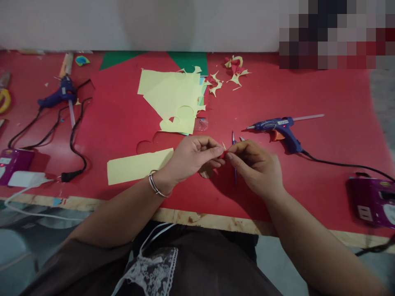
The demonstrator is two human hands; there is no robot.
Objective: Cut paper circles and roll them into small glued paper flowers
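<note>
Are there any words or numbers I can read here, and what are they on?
No text reads clearly:
Pale label on the right glue gun: too small.
Marks on the left glue gun: too small.
Right purple box: markings too blurred.
Left purple box: markings too blurred.

The red-topped wooden table (197,201) carries pale yellow paper sheets (173,92) and two blue glue guns (286,131). Curled yellow and red paper scraps (236,72) lie near its far edge
</note>
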